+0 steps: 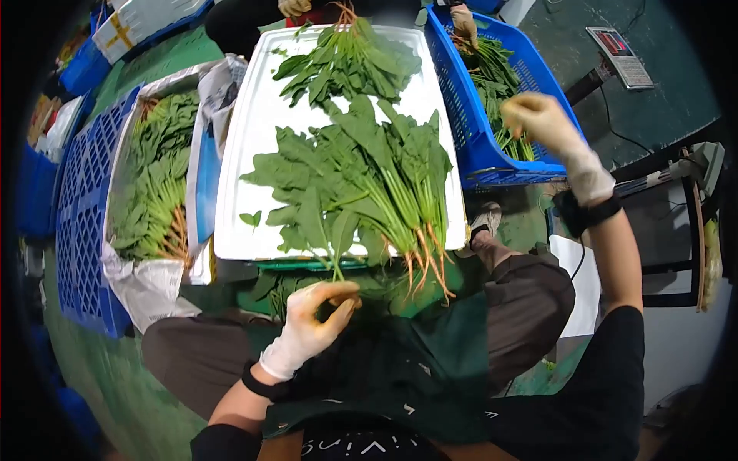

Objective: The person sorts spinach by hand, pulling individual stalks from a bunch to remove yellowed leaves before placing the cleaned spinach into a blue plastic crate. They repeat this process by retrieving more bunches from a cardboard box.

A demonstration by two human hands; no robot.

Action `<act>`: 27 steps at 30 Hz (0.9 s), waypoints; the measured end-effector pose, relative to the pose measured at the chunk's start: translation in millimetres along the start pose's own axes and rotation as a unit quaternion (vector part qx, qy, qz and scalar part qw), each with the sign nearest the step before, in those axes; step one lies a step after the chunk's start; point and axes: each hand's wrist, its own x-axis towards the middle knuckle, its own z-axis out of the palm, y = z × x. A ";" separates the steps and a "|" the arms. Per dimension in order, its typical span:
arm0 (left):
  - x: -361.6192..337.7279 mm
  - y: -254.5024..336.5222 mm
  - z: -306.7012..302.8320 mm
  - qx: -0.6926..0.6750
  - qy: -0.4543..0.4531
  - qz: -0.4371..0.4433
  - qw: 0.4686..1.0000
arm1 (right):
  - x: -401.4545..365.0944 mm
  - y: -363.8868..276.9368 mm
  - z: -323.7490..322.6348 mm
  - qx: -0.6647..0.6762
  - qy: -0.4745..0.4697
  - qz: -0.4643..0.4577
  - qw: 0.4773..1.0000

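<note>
My left hand (pixel 319 319), gloved, is closed with thumb and forefinger together at the near edge of a white board (pixel 254 107); the tip of a thin green stem (pixel 336 267) reaches its fingers. A large bunch of leafy greens (pixel 384 177) with orange roots lies on the board, its roots over the near edge. My right hand (pixel 542 123), also gloved, is raised over the right side of a blue basket (pixel 500 173) holding more greens (pixel 492 73). Its fingers are bent together; whether something is between them is too small to tell.
A second bunch (pixel 350 61) lies at the board's far end, near a co-worker's gloved hand (pixel 294 8). The co-worker's other hand (pixel 464 23) is at the basket's far end. A lined box of greens (pixel 157 169) and blue crates (pixel 77 223) stand left. A scale (pixel 621 58) is back right.
</note>
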 end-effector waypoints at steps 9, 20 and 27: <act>-20.7 9.9 8.9 -0.042 -0.009 0.012 0.999 | -57.7 0.7 151.2 -0.213 -0.120 -0.036 0.969; -15.1 26.7 14.0 -0.122 -0.053 -0.093 0.987 | -104.6 -77.4 25.9 -0.001 0.018 -0.052 0.998; -11.4 29.6 23.7 -0.386 -0.101 -0.169 0.901 | -182.0 -101.9 88.2 0.264 0.025 -0.011 0.964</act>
